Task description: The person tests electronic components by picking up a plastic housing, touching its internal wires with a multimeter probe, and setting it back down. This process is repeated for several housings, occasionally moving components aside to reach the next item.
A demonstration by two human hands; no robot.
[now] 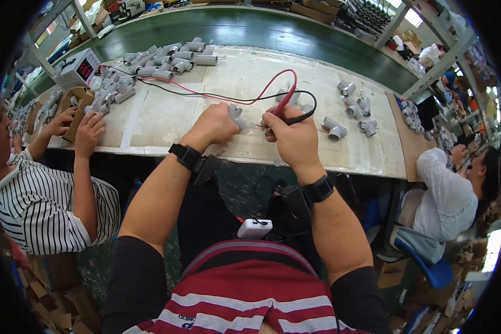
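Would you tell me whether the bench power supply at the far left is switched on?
On: the power supply shows lit red digits on its display.

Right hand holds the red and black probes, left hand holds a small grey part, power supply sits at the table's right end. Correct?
Not quite. The head view shows the power supply at the table's left end. The rest stands: right hand holds the red and black probes, left hand holds a small grey part.

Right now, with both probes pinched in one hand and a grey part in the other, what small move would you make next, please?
Probably bring the probe tips onto the grey part in the left hand. The right hand holds the red and black probes together, their tips apparently just short of it.
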